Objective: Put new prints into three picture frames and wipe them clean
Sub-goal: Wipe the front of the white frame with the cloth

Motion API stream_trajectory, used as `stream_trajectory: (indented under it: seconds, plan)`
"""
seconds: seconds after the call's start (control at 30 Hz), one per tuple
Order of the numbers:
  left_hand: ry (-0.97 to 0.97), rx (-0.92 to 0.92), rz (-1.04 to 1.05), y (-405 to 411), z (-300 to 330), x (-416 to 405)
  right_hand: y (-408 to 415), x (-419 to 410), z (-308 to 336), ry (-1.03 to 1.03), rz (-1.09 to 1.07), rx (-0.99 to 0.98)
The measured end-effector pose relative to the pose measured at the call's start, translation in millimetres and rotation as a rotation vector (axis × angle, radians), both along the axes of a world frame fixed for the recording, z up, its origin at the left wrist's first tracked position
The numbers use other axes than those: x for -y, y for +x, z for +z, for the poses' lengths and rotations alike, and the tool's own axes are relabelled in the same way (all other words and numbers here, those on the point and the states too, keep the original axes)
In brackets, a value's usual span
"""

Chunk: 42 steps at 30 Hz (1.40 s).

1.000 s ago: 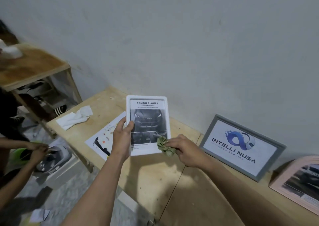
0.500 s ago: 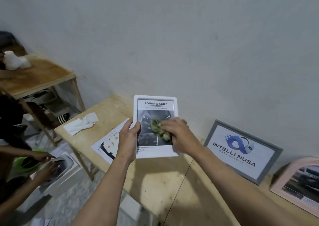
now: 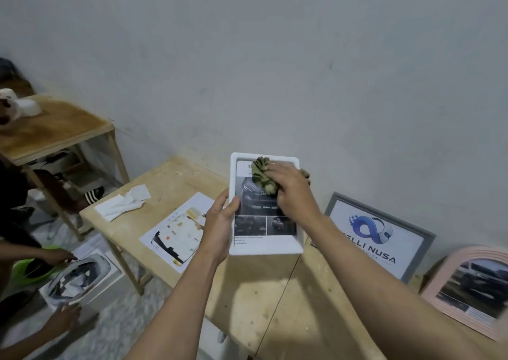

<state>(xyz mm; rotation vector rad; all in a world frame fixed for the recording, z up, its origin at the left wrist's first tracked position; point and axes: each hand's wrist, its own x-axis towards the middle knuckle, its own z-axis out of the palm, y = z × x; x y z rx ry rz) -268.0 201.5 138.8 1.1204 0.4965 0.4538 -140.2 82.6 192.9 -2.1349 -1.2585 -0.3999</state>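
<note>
Pale wall stands behind a wooden desk point(image 3: 247, 291). Above this desk the left hand point(image 3: 220, 222) grips the left edge of the white frame point(image 3: 265, 247), holding it upright, probably so the glass faces the person. The right hand point(image 3: 291, 192) presses a bunched green cloth point(image 3: 262, 178) on the upper glass to wipe it. Right of the white frame, a grey frame point(image 3: 423, 238) and a pink frame point(image 3: 439, 296) lean on the wall, both filled. Left of it, a loose print point(image 3: 176, 230) lies flat.

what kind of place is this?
Likely a makeshift workroom, not a shop: plain plywood tables against a bare wall, framed prints leaning on it, another person working on the floor.
</note>
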Motion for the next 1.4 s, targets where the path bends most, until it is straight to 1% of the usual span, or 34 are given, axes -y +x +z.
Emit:
stream_trajectory:
  seconds: [0.13,0.2,0.23,0.27,0.3,0.33,0.37,0.4,0.43,0.47,0.5,0.57,0.67,0.73,0.8,0.87,0.9,0.93,0.97,1.0,1.03,1.07,1.1,1.13,1.17,1.23,1.27,1.33,1.4]
  plan:
    - [-0.049,0.041,0.071,-1.8,5.5,-12.3,-35.9,18.4,-57.7,-0.092,0.241,0.107]
    - [-0.025,0.043,0.084,-5.9,6.1,-17.7,-51.1,33.2,-69.7,-0.22,0.34,0.069]
    - [-0.009,0.028,0.087,-8.0,5.1,-18.4,-53.9,39.2,-69.5,-0.273,0.362,0.017]
    - [0.008,0.01,0.084,-9.7,4.2,-16.9,-54.1,43.0,-63.2,-0.284,0.361,-0.083]
    - [0.01,-0.009,0.074,-10.1,1.7,-15.5,-51.4,43.4,-54.0,-0.252,0.329,-0.208]
    - [0.025,-0.028,0.051,-10.3,-2.0,-13.9,-46.4,42.0,-43.4,-0.177,0.268,-0.331]
    - [0.04,-0.041,0.028,-10.8,-3.8,-11.2,-40.0,38.1,-31.3,-0.073,0.173,-0.396]
    - [0.054,-0.048,0.008,-10.3,-4.8,-8.4,-31.5,31.5,-18.0,0.032,0.054,-0.378]
    - [0.065,-0.041,-0.016,-8.7,-3.9,-5.0,-21.4,23.4,-6.9,0.114,-0.04,-0.303]
    - [0.083,-0.033,-0.036,-7.3,-3.0,-0.8,-15.2,14.4,3.9,0.146,-0.083,-0.221]
    - [0.09,-0.022,-0.045,-5.4,-0.5,2.7,-11.1,4.1,10.2,0.134,-0.08,-0.152]
    - [0.052,0.013,-0.036,-2.3,4.0,6.1,-15.1,-11.7,11.5,0.038,0.013,-0.057]
    - [-0.069,0.089,0.001,-1.4,9.1,-4.2,-39.3,-18.5,-17.0,-0.045,0.162,0.044]
    - [-0.129,0.103,0.009,-3.7,8.0,-11.3,-53.9,-12.3,-30.7,-0.062,0.232,0.055]
    - [-0.127,0.089,0.011,-7.1,4.2,-13.6,-60.5,-1.5,-39.7,-0.091,0.295,0.04]
    - [-0.126,0.053,0.047,-8.9,-2.5,-14.8,-64.6,10.2,-50.1,-0.222,0.365,0.028]
    - [-0.119,0.032,0.064,-9.0,-6.4,-16.2,-66.0,15.6,-53.4,-0.319,0.402,-0.016]
    - [-0.107,0.009,0.069,-9.9,-8.3,-16.6,-65.8,21.0,-53.5,-0.386,0.422,-0.105]
    - [-0.082,-0.004,0.057,-9.9,-9.2,-15.8,-62.7,24.5,-49.6,-0.408,0.422,-0.233]
    - [-0.055,-0.019,0.04,-10.0,-10.0,-14.1,-58.2,25.9,-43.3,-0.386,0.382,-0.354]
    - [-0.038,-0.031,0.024,-10.4,-11.1,-12.9,-53.0,23.2,-33.9,-0.305,0.3,-0.461]
    - [-0.039,-0.035,0.01,-10.5,-10.2,-11.3,-46.5,18.4,-20.1,-0.173,0.183,-0.506]
    - [-0.037,-0.033,-0.004,-10.4,-9.4,-10.8,-37.4,11.4,-8.5,-0.028,0.063,-0.491]
    - [-0.034,-0.028,-0.02,-9.2,-7.1,-10.4,-28.4,3.3,1.9,0.081,-0.026,-0.423]
    - [-0.032,-0.018,-0.033,-6.4,-4.4,-10.0,-21.7,-6.1,9.6,0.117,-0.082,-0.323]
    - [-0.055,0.025,-0.045,-0.6,2.7,-10.2,-18.9,-24.4,15.5,0.031,-0.042,-0.121]
    - [-0.081,0.053,-0.043,2.0,6.1,-11.4,-22.9,-31.4,14.7,-0.024,0.003,-0.057]
    - [-0.153,0.115,-0.005,5.4,12.7,-19.3,-41.0,-38.8,7.0,-0.045,0.081,0.016]
    - [-0.223,0.173,0.031,6.6,16.4,-31.1,-60.5,-37.2,-6.8,-0.023,0.152,0.027]
